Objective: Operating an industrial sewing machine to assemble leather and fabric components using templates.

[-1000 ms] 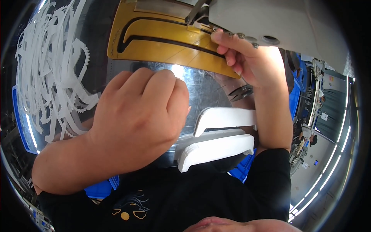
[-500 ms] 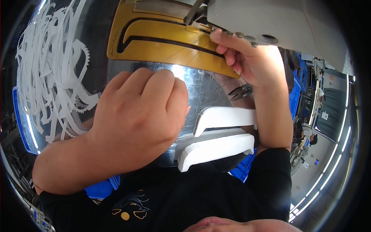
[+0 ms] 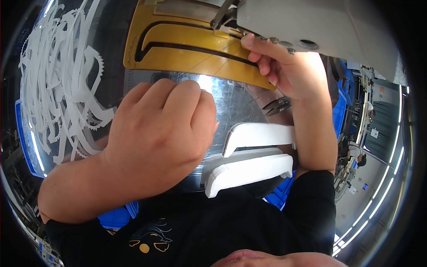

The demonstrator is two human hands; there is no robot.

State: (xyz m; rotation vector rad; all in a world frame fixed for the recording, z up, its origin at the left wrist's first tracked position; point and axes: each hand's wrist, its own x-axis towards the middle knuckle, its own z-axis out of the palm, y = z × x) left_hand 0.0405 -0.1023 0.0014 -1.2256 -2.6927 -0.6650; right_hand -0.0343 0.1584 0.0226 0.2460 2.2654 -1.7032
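A yellow template (image 3: 187, 58) with curved black slots lies under a grey machine head (image 3: 320, 22) with a dark metal foot. My right hand (image 3: 287, 66) is at the template's right part, fingers curled onto it, thumb beside the machine's underside; anything pinched is hidden. My left hand (image 3: 162, 127) makes a fist below the template, its fingertips and any contents hidden. Black thread snips (image 3: 276, 106) lie beside my right wrist. Two stacks of white curved pieces (image 3: 258, 135) rest between my hands, nearer my right forearm.
A heap of tangled white cut strips (image 3: 60, 80) covers the left of the shiny work surface (image 3: 235, 102). Blue bins (image 3: 24, 138) show around the table's edges. A co-worker (image 3: 356, 153) is at another station far right.
The machine head and its foot have shifted slightly left over the template. Both my hands have stayed almost in place.
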